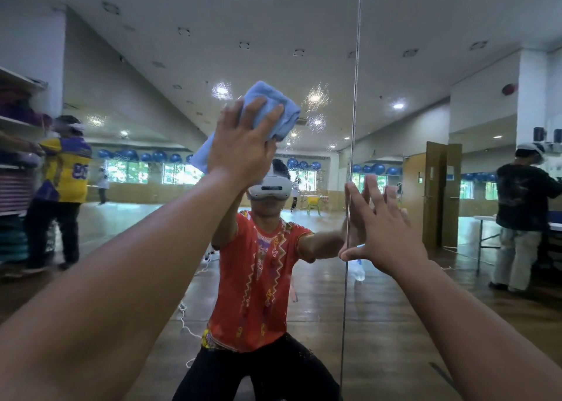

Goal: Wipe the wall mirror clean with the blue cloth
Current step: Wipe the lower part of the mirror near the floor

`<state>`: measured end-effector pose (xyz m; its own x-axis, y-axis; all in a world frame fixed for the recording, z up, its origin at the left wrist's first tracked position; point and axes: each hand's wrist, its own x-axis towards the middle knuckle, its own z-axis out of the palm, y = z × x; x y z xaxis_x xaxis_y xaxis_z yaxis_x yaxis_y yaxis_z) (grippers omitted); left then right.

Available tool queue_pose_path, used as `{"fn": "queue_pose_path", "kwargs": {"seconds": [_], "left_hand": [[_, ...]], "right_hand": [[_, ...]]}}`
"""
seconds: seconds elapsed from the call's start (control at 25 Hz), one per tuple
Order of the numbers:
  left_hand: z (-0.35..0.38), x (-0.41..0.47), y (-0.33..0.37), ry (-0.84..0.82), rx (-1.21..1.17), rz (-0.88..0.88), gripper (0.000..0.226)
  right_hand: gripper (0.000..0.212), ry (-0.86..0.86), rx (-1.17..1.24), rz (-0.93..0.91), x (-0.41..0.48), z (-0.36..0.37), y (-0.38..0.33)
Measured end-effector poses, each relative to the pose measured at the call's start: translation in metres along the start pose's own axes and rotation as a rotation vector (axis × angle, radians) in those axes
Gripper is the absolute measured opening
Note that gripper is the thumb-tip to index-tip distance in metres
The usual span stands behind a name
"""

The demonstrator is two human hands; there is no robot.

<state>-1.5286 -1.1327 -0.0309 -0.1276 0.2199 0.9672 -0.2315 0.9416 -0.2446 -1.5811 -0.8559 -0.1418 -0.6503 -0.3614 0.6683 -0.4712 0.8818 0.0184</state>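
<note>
Left hand [243, 145], upper centre of frame: fingers extended and slightly spread, palm flat against the blue cloth [275, 109], pressing it onto the wall mirror [146, 66]. The fingers lie over the cloth and do not curl round it. Right hand [384, 227], right of centre and lower: open, fingers straight and fanned, fingertips and thumb tip touching the glass, palm held off it. It holds nothing. This hand sits just right of the vertical seam [354, 112] between two mirror panels, with the index finger at the seam line. Cloth: light blue, thick towelling, folded into a soft wad with rounded folds at its upper end. It is partly covered by the left hand. Its long axis runs diagonally, from the lower left beside the left wrist to the upper right above the fingertips. Mirror surface: fine droplets [316, 96] speckle the glass to the right of the cloth. The glass reflects a crouching person in an orange shirt [258, 279].
</note>
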Motion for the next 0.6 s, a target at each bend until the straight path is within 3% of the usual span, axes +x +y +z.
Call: {"fn": "queue_pose_path", "kwargs": {"seconds": [0.24, 0.6], "left_hand": [[0.002, 0.05, 0.061, -0.203, -0.014, 0.202, 0.057], [0.004, -0.141, 0.043, -0.235, 0.0, 0.861, 0.054]], "right_hand": [[0.145, 0.004, 0.008, -0.013, 0.002, 0.001, 0.004], [0.141, -0.004, 0.041, -0.009, -0.001, -0.001, 0.005]]}}
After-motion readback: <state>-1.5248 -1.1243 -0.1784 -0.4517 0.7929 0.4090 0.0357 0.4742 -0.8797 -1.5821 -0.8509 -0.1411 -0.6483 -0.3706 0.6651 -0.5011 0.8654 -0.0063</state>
